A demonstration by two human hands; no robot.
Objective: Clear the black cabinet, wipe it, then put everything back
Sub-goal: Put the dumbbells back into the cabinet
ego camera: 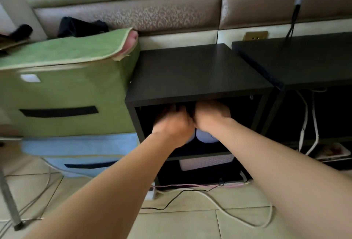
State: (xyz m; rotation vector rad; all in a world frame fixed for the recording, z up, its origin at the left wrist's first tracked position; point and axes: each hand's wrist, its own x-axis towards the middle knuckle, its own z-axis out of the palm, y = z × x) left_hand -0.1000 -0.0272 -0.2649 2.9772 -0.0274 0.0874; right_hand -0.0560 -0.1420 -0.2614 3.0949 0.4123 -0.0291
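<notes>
Black cabinet [198,71] is not yet cleared: your left grip [172,124] and right grip [209,118] sit inside its upper shelf over a lilac object [206,136], holding something or not I cannot tell, and wiping remains.

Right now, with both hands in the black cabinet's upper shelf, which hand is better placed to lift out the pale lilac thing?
Probably right: the right hand sits directly above the pale lilac thing, while the left hand overlaps only its edge.
</notes>
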